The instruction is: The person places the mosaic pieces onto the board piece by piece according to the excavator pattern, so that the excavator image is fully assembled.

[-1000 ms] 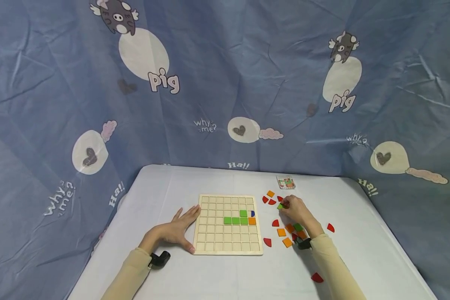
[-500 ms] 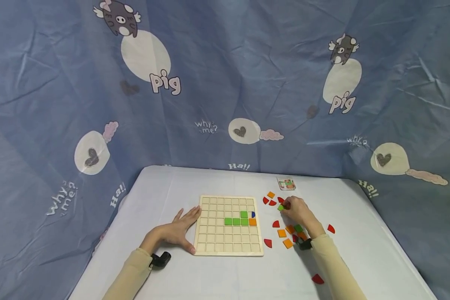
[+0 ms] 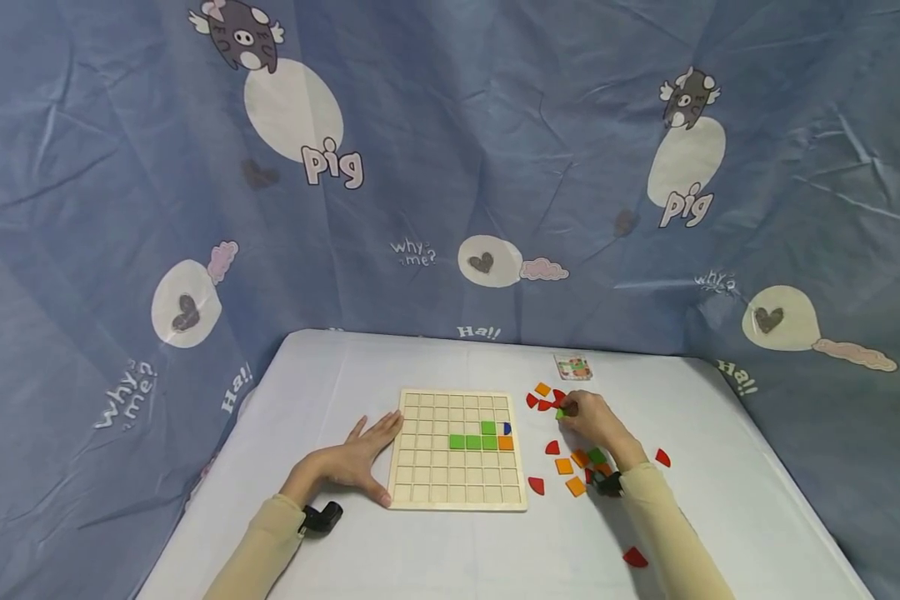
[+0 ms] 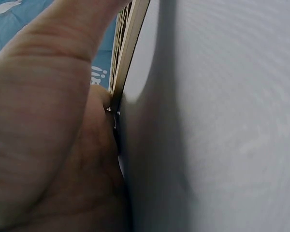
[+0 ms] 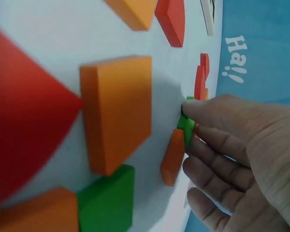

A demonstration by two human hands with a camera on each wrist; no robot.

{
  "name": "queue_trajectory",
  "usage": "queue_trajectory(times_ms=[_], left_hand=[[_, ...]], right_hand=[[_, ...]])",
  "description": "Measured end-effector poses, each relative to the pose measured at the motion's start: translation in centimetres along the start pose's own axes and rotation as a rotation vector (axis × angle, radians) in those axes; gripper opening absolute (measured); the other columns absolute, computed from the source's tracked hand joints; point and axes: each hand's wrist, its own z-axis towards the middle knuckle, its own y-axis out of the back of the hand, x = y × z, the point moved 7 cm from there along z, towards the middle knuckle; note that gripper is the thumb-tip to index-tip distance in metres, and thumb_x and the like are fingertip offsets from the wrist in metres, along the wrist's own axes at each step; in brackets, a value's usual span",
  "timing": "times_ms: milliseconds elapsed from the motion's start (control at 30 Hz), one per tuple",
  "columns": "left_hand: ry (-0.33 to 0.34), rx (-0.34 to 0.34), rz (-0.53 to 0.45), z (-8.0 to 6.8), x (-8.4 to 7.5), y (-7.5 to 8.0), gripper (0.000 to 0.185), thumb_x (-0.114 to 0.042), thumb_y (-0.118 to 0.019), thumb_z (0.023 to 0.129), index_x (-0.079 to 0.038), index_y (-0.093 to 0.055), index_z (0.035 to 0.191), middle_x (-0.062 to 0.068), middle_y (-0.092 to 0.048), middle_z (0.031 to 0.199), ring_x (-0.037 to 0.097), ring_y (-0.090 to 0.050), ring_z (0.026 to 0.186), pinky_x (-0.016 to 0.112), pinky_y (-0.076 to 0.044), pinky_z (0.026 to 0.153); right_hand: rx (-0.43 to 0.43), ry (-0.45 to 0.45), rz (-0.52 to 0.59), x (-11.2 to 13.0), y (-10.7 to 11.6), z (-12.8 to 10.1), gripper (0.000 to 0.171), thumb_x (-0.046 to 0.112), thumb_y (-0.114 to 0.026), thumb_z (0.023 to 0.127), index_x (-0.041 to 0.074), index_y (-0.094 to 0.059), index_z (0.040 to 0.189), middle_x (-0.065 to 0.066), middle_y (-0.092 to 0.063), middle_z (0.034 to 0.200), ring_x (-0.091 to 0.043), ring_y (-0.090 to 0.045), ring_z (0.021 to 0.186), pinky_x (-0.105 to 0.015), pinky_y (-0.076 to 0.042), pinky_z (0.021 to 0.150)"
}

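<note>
My left hand (image 3: 356, 458) lies spread against the left edge of a wooden grid board (image 3: 435, 479), thumb at its near corner. On the board are several green square tiles (image 3: 473, 442), an orange tile (image 3: 506, 443) and a small blue piece (image 3: 507, 429). To the right of the board, my right hand (image 3: 591, 417) pinches a green tile (image 5: 187, 124) between thumb and fingers, low over the table. The fingers hide part of that tile. In the left wrist view the board's side (image 4: 128, 43) runs past my left hand (image 4: 38, 121).
Red quarter-round pieces (image 3: 536, 485) and orange squares (image 3: 575, 486) lie scattered right of the board. A dark green tile (image 3: 596, 456) is by the right wrist. A picture card (image 3: 573, 367) lies at the back of the white table, before a blue printed cloth (image 3: 420, 300).
My right fingertips have shifted very slightly, and the red pieces beside them have moved a little to the left. Less of the green tile shows in the head view. The left hand stays put.
</note>
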Motion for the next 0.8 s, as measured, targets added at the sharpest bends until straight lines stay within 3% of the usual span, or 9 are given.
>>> queue_trajectory(times_ms=[300, 467, 600, 800], left_hand=[[0.004, -0.008, 0.001, -0.1, -0.1, 0.0, 0.137, -0.061, -0.083, 0.059, -0.006, -0.003, 0.155, 0.010, 0.004, 0.164, 0.029, 0.005, 0.151, 0.059, 0.012, 0.117], [0.008, -0.008, -0.009, -0.1, -0.1, 0.0, 0.138, -0.062, -0.083, 0.058, -0.006, -0.003, 0.155, 0.010, 0.004, 0.164, 0.029, 0.005, 0.151, 0.059, 0.013, 0.117], [0.008, 0.001, -0.004, -0.1, 0.0, -0.1, 0.138, -0.063, -0.082, 0.058, -0.005, -0.003, 0.155, 0.010, 0.005, 0.164, 0.030, 0.006, 0.151, 0.058, 0.013, 0.117], [-0.002, -0.011, -0.012, -0.1, -0.1, 0.0, 0.138, -0.062, -0.083, 0.058, -0.003, -0.003, 0.155, 0.011, 0.005, 0.164, 0.030, 0.005, 0.151, 0.058, 0.014, 0.117]], right_hand=[[0.067, -0.050, 0.008, -0.2, 0.0, -0.3, 0.023, 0.014, -0.076, 0.080, 0.005, -0.064, 0.096, -0.004, -0.064, 0.087, -0.017, -0.057, 0.078, -0.035, -0.054, 0.077], [0.055, -0.046, 0.027, 0.4, -0.5, -0.1, 0.026, 0.018, -0.076, 0.077, 0.005, -0.063, 0.096, -0.004, -0.062, 0.087, -0.017, -0.055, 0.078, -0.033, -0.053, 0.074], [0.029, 0.015, 0.052, 2.5, -0.8, 0.1, 0.029, 0.021, -0.077, 0.078, 0.006, -0.062, 0.097, -0.004, -0.062, 0.088, -0.016, -0.054, 0.077, -0.031, -0.051, 0.071], [0.047, 0.152, 0.087, 7.7, -2.2, 0.4, 0.026, 0.020, -0.077, 0.078, 0.009, -0.063, 0.097, -0.001, -0.061, 0.090, -0.016, -0.055, 0.080, -0.026, -0.048, 0.067]])
